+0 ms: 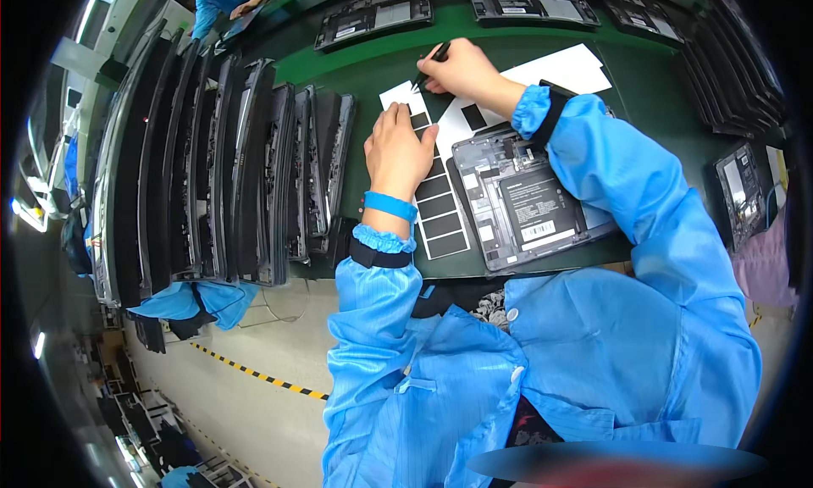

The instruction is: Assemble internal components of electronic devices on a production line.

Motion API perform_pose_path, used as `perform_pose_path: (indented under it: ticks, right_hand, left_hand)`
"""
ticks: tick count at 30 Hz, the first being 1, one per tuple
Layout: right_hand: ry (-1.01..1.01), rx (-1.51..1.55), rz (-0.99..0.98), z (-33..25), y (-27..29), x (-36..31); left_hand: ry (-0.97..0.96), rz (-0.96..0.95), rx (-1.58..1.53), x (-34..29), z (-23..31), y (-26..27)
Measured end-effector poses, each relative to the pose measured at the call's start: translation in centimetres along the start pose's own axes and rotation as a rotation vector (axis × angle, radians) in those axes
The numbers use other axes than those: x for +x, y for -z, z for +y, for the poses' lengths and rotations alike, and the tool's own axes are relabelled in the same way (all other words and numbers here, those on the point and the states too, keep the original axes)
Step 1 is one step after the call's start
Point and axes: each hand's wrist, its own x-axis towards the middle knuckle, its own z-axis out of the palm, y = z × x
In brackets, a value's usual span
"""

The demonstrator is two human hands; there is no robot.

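Note:
My left hand [400, 152] lies flat, fingers stretched, on a white backing sheet [398, 97] that carries a column of black rectangular stickers [440, 206]. It holds the sheet against the green bench. In my right hand [471, 71] is a pair of slim black tweezers [441, 52], pinched between the fingers, its tips down at the sheet's far end. Whether the tips grip a sticker is too small to tell. Below my right forearm sits an opened tablet-like device [532, 202], its battery and circuit parts showing. Part of it is hidden by my sleeve.
More white sheets [566, 71] lie beyond the device. A long row of upright device panels [229, 170] stands at the left; another stack [730, 69] is at the right. Opened devices [377, 18] line the far side of the green bench [648, 162]. A co-worker [222, 1] is at far left.

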Motion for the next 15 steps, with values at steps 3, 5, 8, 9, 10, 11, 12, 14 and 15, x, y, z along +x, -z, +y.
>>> perform_pose_path:
  ticks: [3, 5, 8, 9, 10, 11, 12, 14, 15]
  right_hand:
    - [-0.005, -0.057, -0.019, 0.4, -0.8, -0.8]
    - [-0.004, -0.141, -0.098, -0.3, -1.0, -2.3]
    - [0.046, -0.145, -0.082, -0.8, -1.1, -2.1]
    - [0.037, -0.124, -0.064, -0.8, -1.0, -1.9]
    - [0.063, -0.121, -0.092, -0.6, -1.0, -1.7]
    - [0.067, -0.122, -0.088, -0.6, -0.9, -1.6]
    - [0.078, -0.096, -0.087, -0.6, -1.0, -1.8]
    - [0.094, -0.068, -0.087, -0.5, -1.3, -1.8]
    - [0.127, -0.050, -0.064, -0.5, -1.3, -1.9]
  left_hand:
    - [0.015, 0.005, 0.007, -0.4, 0.1, 0.2]
    - [0.027, -0.014, 0.018, -1.5, 0.0, 0.7]
    - [0.000, 0.034, 0.028, -1.0, -0.4, 0.5]
    - [-0.002, 0.037, 0.027, -0.8, -0.4, 0.4]
    - [-0.007, 0.045, 0.035, -0.7, -0.3, 0.3]
    - [-0.012, 0.054, 0.043, -0.5, -0.2, 0.3]
    - [-0.010, 0.057, 0.045, -0.5, -0.2, 0.3]
    - [0.002, 0.069, 0.081, -0.5, -0.2, 0.4]
    - [-0.002, 0.072, 0.082, -0.5, -0.1, 0.4]
